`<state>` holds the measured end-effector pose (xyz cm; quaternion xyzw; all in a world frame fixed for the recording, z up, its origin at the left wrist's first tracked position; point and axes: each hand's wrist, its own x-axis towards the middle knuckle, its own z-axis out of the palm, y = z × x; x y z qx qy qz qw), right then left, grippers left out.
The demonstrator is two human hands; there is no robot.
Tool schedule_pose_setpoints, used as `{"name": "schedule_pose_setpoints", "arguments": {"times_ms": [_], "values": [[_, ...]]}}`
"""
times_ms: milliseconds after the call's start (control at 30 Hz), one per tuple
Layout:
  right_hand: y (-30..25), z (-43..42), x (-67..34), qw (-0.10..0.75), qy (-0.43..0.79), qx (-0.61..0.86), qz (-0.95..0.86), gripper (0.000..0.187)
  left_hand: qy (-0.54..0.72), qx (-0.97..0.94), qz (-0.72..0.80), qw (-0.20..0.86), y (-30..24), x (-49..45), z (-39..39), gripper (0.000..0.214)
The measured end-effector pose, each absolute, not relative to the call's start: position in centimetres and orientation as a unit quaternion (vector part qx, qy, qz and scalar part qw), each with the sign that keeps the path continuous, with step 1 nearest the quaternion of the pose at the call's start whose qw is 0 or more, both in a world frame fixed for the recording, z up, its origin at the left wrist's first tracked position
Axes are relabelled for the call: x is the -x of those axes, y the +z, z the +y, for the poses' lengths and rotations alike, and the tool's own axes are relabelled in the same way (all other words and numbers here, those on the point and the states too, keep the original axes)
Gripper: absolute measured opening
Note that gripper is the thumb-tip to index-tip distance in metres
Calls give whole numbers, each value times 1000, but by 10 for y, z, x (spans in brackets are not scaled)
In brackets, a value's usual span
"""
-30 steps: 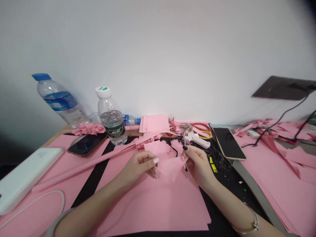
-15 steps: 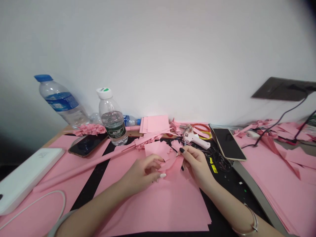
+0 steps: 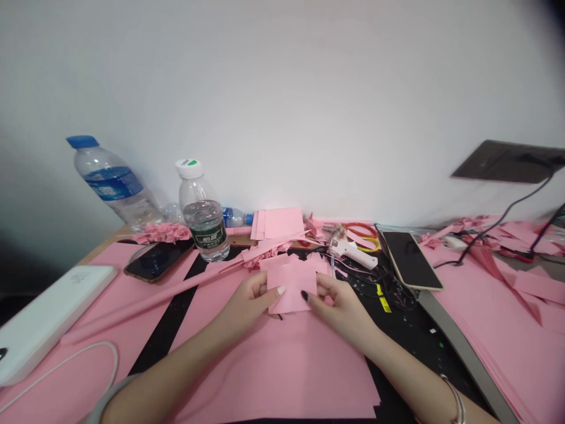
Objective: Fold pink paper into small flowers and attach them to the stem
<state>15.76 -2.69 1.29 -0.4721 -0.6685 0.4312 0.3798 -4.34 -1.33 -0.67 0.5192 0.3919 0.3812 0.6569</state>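
Note:
Between my two hands is a small rectangular piece of pink paper (image 3: 292,288), held up above large pink sheets (image 3: 273,365). My left hand (image 3: 252,297) pinches its left edge, the white-nailed thumb on the near face. On the opposite edge my right hand (image 3: 333,297) grips it, with a dark-nailed thumb in front. The fingers behind the paper are mostly hidden. Just beyond it lie pink paper scraps and folded strips (image 3: 265,252). A white glue gun (image 3: 353,252) rests to the right of them.
Left are a water bottle (image 3: 205,229), a leaning blue-capped bottle (image 3: 117,182), a phone (image 3: 159,261) and a white power bank (image 3: 57,318). Another phone (image 3: 410,259), black cables (image 3: 392,288) and pink sheets (image 3: 516,347) lie right. A small pink stack (image 3: 280,224) stands by the wall.
The paper, earlier angled in my right hand with my left fingers loosely beside it, now faces me flat. Both hands have closed on its edges, and my right hand has come slightly nearer.

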Motion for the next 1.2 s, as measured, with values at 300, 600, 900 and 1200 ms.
{"name": "schedule_pose_setpoints", "arguments": {"times_ms": [300, 600, 900, 1200], "values": [[14, -25, -159, 401, 426, 456, -670, 13, 390, -512, 406, 648, -3, 45, -15, 35], [12, -21, -164, 460, 577, 392, -549, 13, 418, -364, 353, 754, -8, 52, -12, 20], [16, -23, -165, 505, 650, 284, -492, 24, 440, -343, 277, 782, -3, 53, -10, 19], [12, -21, -166, 524, 649, 316, -452, 25, 467, -354, 323, 743, -4, 53, -8, 21]]}}
